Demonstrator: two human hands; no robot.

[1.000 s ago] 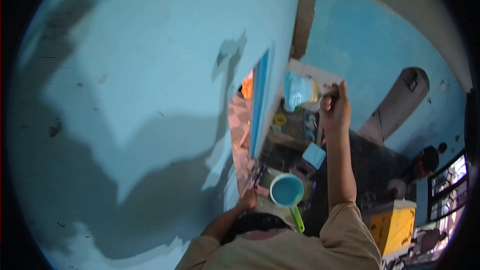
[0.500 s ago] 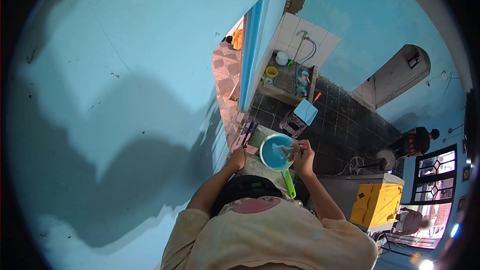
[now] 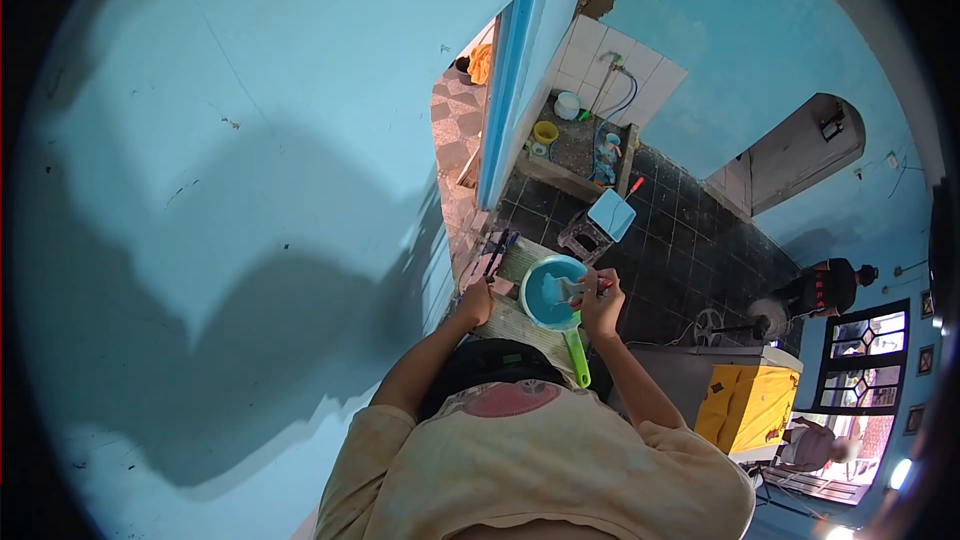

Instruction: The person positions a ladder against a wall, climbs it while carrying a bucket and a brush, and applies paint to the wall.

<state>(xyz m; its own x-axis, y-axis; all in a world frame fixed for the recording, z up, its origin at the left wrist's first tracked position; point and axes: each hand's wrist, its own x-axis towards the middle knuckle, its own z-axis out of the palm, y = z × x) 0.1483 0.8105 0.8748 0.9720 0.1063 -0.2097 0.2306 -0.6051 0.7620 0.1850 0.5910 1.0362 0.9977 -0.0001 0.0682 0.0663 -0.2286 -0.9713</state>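
Observation:
My right hand (image 3: 601,306) is closed around a scraper (image 3: 572,289) with a red handle, its blade over the blue paint inside a round pot (image 3: 548,280). The pot's green handle (image 3: 576,358) points down toward my body. The pot rests on a ribbed, pale surface (image 3: 505,328). My left hand (image 3: 476,302) is at the left edge of that surface, beside a dark and pink item (image 3: 495,255); its fingers are small and partly hidden, so what they grip is unclear.
A blue wall (image 3: 250,140) fills the left side. Ahead are a doorway, a sink basin (image 3: 570,155) and a light-blue tray (image 3: 611,215) on a stool. Right stand a fridge with a yellow cover (image 3: 748,408), a fan and a person (image 3: 828,287); another person (image 3: 808,445) is by the window.
The camera view has shifted slightly. My right hand has tilted the scraper a little within the pot. My left hand stays near the same spot.

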